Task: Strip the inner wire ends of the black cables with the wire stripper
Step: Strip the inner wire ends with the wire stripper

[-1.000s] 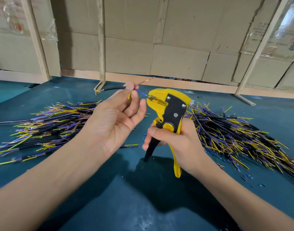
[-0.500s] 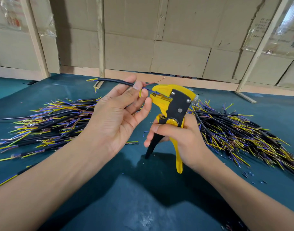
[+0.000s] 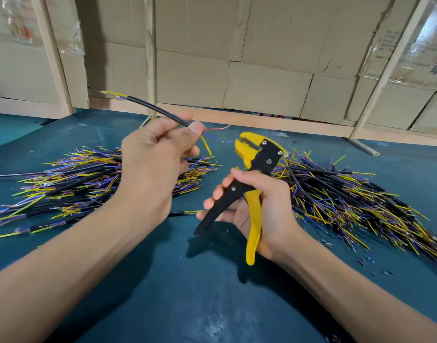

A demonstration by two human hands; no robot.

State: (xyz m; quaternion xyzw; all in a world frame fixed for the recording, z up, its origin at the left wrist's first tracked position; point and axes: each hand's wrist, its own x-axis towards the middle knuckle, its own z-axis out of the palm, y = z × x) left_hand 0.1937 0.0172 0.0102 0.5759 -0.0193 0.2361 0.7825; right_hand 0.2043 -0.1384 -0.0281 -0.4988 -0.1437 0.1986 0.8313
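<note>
Pinching the black cable (image 3: 153,110) near its end so the wires fan toward the wire stripper (image 3: 255,154), left hand (image 3: 158,157) aims; right hand (image 3: 259,206) grips handles, above the surface (image 3: 212,305).

bright, even | shadows under arms | slight motion blur | edges bowed
</note>
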